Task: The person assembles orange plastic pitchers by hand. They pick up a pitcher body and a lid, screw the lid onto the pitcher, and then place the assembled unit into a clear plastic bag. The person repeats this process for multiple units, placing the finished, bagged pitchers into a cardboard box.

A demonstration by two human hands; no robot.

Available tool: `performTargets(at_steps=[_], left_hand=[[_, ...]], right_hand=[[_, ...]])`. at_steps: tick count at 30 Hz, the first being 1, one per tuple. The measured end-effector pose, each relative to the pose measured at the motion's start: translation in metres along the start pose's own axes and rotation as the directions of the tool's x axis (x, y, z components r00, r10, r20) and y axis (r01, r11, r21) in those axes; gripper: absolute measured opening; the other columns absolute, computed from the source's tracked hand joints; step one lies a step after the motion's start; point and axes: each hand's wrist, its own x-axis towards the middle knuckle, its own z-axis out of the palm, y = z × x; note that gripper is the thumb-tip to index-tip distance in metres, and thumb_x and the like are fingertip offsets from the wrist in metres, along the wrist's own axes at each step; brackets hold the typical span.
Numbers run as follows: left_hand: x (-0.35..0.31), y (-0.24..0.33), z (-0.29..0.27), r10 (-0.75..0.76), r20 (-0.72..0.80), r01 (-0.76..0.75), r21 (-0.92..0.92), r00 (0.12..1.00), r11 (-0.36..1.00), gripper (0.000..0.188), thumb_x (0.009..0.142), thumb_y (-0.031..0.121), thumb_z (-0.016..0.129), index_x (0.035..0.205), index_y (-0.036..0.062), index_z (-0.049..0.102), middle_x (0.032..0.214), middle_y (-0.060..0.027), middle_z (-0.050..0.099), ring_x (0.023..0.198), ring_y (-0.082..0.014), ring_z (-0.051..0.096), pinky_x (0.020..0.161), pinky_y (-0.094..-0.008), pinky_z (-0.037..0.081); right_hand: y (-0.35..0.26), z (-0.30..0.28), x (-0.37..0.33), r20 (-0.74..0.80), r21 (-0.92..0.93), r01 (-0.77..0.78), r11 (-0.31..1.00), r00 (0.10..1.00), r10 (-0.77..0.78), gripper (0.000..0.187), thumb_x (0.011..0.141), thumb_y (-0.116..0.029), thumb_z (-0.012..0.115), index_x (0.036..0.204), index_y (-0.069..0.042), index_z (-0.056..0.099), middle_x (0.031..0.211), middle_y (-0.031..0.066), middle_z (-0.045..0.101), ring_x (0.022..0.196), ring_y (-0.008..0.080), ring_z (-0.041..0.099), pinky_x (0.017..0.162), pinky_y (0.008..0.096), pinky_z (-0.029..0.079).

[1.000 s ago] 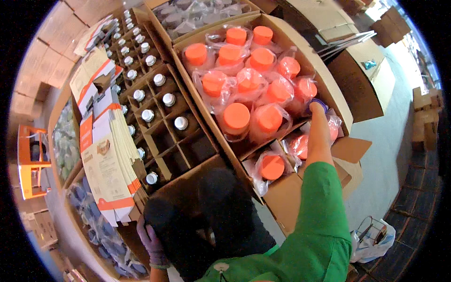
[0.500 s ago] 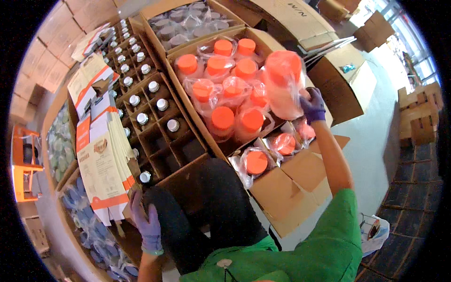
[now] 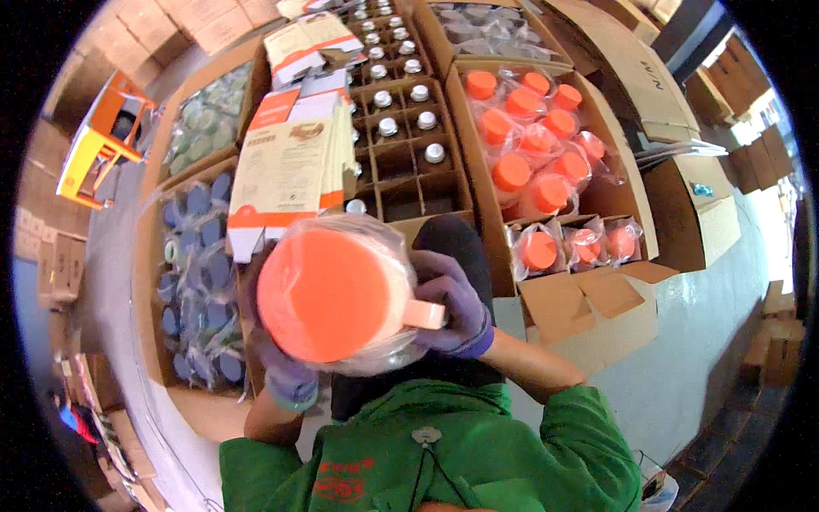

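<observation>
A plastic-wrapped jug (image 3: 328, 294) with a broad orange lid and a pale pinkish handle is held up in front of my body, lid toward me. My right hand (image 3: 456, 303), in a purple glove, grips it at the handle side, with thumb and fingers about the bag. On the opposite side my left hand (image 3: 288, 371), gloved too, supports the jug; most of its fingers are hidden behind it. Right of the jug stands an open carton (image 3: 616, 128) of similar orange-lidded jugs in clear bags, with three smaller boxed orange-lidded items (image 3: 539, 250) along its near edge.
A divided carton (image 3: 401, 158) holds several white-capped bottles. Beside it lies a stack of flattened printed boxes (image 3: 286, 171). Bagged blue-lidded items (image 3: 200, 273) fill a carton at left, green ones (image 3: 205, 128) behind. An orange cart (image 3: 98, 145) stands farther left.
The jug has come out of the carton at right to in front of my body. My left hand has come up to hold it too. The view has swung left.
</observation>
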Motion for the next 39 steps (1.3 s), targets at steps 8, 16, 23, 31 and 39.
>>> performTargets(at_steps=[8,16,23,31,39], left_hand=[[0.075,-0.111,-0.192,-0.055,0.095,0.041,0.14,0.994,0.989,0.05,0.095,0.034,0.052,0.133,0.0015,0.047,0.131,-0.0129,0.055,0.121,-0.0258,0.052,0.099,-0.0389,0.044],[0.014,0.065,-0.09,0.06,0.243,-0.151,0.375,0.968,0.915,0.057,0.097,0.035,0.047,0.145,0.0076,0.031,0.142,-0.0128,0.041,0.125,-0.0249,0.048,0.101,-0.0409,0.042],[-0.016,0.068,-0.077,0.163,0.399,-0.423,0.892,0.902,0.161,0.082,0.074,0.026,0.078,0.141,0.0077,0.035,0.129,-0.0146,0.047,0.117,-0.0305,0.049,0.096,-0.0425,0.045],[-0.021,0.085,-0.065,-0.045,0.797,-0.787,0.583,0.602,-0.204,0.086,0.055,0.024,0.086,0.131,0.0092,0.048,0.133,-0.0184,0.041,0.121,-0.0421,0.044,0.102,-0.0465,0.041],[-0.034,0.077,-0.053,-0.054,0.798,-0.795,0.589,0.601,-0.143,0.083,0.052,0.021,0.088,0.125,0.0102,0.049,0.129,-0.0197,0.045,0.114,-0.0386,0.05,0.095,-0.0463,0.046]], right_hand=[[0.036,0.025,-0.054,-0.159,0.078,-0.313,0.947,0.933,0.322,0.061,0.065,-0.04,0.086,0.106,-0.005,0.057,0.117,0.0156,0.053,0.116,0.0309,0.049,0.097,0.0418,0.042],[-0.035,-0.006,-0.004,0.09,-0.813,0.191,0.551,0.975,-0.205,0.009,0.067,-0.018,0.067,0.074,-0.016,0.062,0.092,0.0024,0.058,0.081,0.0244,0.055,0.067,0.0374,0.045],[-0.034,-0.002,0.006,0.294,-0.66,0.385,0.645,0.922,-0.25,0.017,0.064,-0.027,0.071,0.074,-0.017,0.061,0.092,0.0045,0.058,0.084,0.0253,0.056,0.071,0.0392,0.044],[-0.006,-0.034,0.014,0.371,-0.102,-0.236,0.966,0.892,0.257,0.04,0.07,-0.034,0.084,0.087,-0.003,0.064,0.093,0.0113,0.056,0.086,0.0274,0.055,0.078,0.0383,0.046],[0.004,-0.033,0.03,0.496,-0.096,0.019,0.995,0.868,0.031,0.032,0.067,-0.031,0.081,0.084,-0.011,0.063,0.098,0.0113,0.058,0.088,0.0341,0.058,0.08,0.0473,0.047]])
